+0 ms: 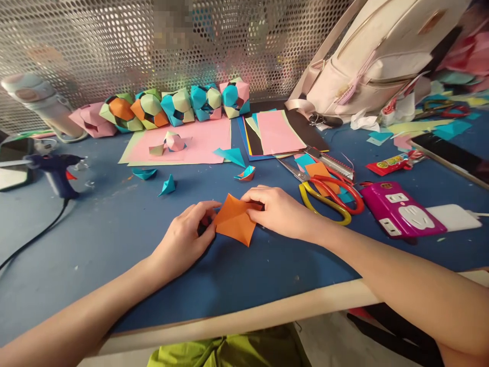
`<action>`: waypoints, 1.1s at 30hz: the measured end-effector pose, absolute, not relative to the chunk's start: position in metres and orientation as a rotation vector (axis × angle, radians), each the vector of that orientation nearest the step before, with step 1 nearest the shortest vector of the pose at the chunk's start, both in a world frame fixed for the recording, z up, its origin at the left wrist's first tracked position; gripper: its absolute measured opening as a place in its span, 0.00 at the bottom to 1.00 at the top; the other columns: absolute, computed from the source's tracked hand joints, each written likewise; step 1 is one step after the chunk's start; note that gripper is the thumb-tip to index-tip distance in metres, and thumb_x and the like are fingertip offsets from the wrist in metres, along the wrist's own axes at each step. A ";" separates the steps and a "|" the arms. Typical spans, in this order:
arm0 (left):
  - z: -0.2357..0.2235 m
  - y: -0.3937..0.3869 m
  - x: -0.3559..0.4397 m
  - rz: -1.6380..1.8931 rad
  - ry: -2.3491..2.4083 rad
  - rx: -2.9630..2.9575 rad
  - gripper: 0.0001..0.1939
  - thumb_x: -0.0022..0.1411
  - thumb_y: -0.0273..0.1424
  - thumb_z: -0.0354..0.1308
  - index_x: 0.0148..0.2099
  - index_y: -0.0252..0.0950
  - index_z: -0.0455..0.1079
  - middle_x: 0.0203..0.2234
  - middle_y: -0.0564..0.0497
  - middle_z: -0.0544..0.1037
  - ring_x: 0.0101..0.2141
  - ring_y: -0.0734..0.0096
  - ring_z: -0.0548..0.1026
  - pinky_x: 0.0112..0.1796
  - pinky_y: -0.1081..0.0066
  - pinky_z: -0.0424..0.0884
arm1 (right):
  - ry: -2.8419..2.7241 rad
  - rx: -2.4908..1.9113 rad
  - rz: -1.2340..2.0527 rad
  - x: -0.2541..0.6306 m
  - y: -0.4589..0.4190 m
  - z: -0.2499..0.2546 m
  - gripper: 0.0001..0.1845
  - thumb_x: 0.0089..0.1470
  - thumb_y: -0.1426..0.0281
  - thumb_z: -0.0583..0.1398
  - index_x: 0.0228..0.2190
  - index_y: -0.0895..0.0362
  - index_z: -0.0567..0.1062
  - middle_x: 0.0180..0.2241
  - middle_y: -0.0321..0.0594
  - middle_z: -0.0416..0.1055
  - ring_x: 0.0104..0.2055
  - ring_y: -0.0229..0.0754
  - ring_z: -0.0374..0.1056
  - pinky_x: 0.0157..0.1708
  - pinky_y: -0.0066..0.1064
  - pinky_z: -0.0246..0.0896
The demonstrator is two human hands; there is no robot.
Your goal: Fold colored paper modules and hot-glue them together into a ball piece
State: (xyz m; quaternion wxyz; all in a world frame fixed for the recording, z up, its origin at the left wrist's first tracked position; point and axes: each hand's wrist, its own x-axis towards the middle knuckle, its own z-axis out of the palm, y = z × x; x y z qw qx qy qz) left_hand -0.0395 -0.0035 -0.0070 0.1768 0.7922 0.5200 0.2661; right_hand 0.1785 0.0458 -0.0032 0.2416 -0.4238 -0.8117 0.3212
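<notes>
An orange square of paper [235, 219] with faint creases is held between my hands just above the blue tabletop, its corners bent. My left hand [191, 227] pinches its left corner between thumb and fingers. At the right corner, my right hand [273, 209] grips the paper the same way. Beyond the paper lies a small folded blue and orange piece [246, 174]. Two folded blue pieces, one [167, 185] standing up and one [144, 174] lying flatter, are farther left.
Yellow-and-red-handled scissors [324, 201] lie right, near a magenta power strip [401, 209]. A blue glue gun [57, 173] with a cord stands left. Folded paper balls [175, 107] line the back beside paper sheets [280, 132], a bottle [42, 102] and a backpack [370, 56].
</notes>
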 end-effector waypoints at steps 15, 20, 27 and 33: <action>-0.004 -0.004 -0.037 0.914 1.433 1.797 0.22 0.57 0.33 0.60 0.54 0.38 0.64 0.38 0.49 0.77 0.34 0.68 0.75 0.35 0.68 0.73 | -2.029 -0.998 1.098 0.179 0.043 0.006 0.15 0.48 0.83 0.56 0.35 0.57 0.77 0.36 0.35 0.76 0.38 0.37 0.70 0.38 0.27 0.63; 0.006 -0.004 -0.032 0.886 1.318 1.425 0.13 0.56 0.36 0.62 0.42 0.35 0.71 0.28 0.49 0.78 0.27 0.68 0.75 0.31 0.69 0.72 | -1.813 -0.967 1.323 0.174 0.040 0.011 0.10 0.49 0.78 0.59 0.36 0.57 0.75 0.36 0.37 0.76 0.39 0.38 0.71 0.40 0.29 0.66; 0.013 -0.003 -0.024 1.003 1.245 1.270 0.15 0.55 0.33 0.63 0.44 0.35 0.68 0.33 0.50 0.77 0.28 0.69 0.75 0.28 0.70 0.73 | -1.564 -1.014 1.372 0.168 0.045 0.001 0.10 0.50 0.71 0.60 0.37 0.60 0.74 0.32 0.39 0.73 0.35 0.39 0.69 0.36 0.31 0.62; 0.028 0.000 -0.013 0.964 1.261 1.232 0.15 0.56 0.32 0.63 0.45 0.36 0.68 0.34 0.51 0.77 0.30 0.71 0.73 0.31 0.71 0.71 | -1.451 -0.942 1.439 0.170 0.044 0.006 0.06 0.48 0.72 0.59 0.31 0.60 0.73 0.27 0.34 0.69 0.31 0.36 0.65 0.32 0.28 0.57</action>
